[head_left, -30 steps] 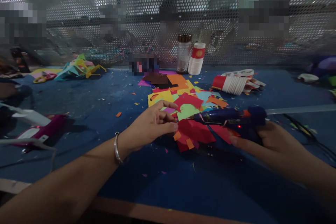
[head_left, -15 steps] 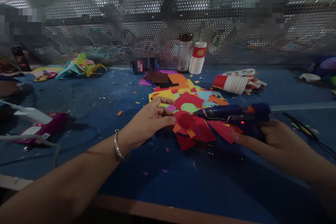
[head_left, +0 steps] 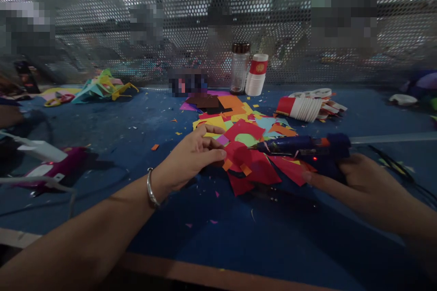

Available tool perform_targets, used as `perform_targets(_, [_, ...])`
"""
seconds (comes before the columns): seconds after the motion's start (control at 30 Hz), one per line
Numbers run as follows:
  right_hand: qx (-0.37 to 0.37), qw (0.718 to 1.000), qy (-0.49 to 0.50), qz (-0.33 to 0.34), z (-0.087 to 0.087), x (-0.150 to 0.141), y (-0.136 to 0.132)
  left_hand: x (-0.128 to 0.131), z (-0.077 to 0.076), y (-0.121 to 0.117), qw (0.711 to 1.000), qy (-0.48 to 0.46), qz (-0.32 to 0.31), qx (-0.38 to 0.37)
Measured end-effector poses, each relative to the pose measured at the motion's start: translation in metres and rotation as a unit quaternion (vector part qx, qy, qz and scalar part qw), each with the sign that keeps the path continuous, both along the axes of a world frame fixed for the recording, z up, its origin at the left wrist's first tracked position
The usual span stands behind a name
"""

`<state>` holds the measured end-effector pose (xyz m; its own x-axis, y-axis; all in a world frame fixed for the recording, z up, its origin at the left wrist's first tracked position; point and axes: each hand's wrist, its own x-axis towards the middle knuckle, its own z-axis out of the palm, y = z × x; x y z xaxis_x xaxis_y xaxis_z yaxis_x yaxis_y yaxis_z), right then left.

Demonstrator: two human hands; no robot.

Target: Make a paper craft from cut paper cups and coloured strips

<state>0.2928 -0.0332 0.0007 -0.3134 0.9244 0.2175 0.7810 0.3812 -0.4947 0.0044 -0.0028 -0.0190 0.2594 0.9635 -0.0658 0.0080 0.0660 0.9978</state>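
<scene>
Between thumb and fingers, my left hand [head_left: 196, 152] pinches the edge of a round red paper piece [head_left: 239, 153] with small orange paper bits on its lower side. My right hand [head_left: 362, 186] is wrapped round the handle of a dark blue glue gun [head_left: 293, 147], whose small red light glows. The gun points left, and its nozzle tip is at the right edge of the red piece; I cannot tell if they touch. More red paper [head_left: 264, 170] lies beneath. Dark scissors [head_left: 283, 194] rest on the blue table [head_left: 191, 245] in front of it.
Coloured paper scraps [head_left: 235, 105] spread behind my hands. A glass bottle [head_left: 240, 70] and stacked paper cups [head_left: 256, 75] stand by the perforated metal screen [head_left: 191, 32]. More cups [head_left: 300, 109] lie sideways at right. At left are a purple device with a white plug [head_left: 48, 151] and cables.
My left hand has shifted slightly left, and the round red paper has turned or tilted a little with it. The glue gun has barely moved.
</scene>
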Motion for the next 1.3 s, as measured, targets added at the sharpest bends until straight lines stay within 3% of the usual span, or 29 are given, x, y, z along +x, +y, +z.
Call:
perform_targets(0.77, [0.026, 0.999, -0.025, 0.031, -0.0077, 0.0082, -0.0004, 0.0003, -0.0017, 0.0011, 1.0, 0.015, 0.001, 0.01])
perform_targets(0.9, [0.038, 0.999, -0.032, 0.013, -0.0061, 0.0071, -0.0006, 0.0003, -0.0013, 0.0008, 1.0, 0.015, 0.001, 0.009])
perform_targets(1.3, [0.058, 0.997, -0.013, 0.046, -0.0027, 0.003, 0.0009, 0.0016, 0.0007, 0.0011, 1.0, 0.01, 0.0, 0.002])
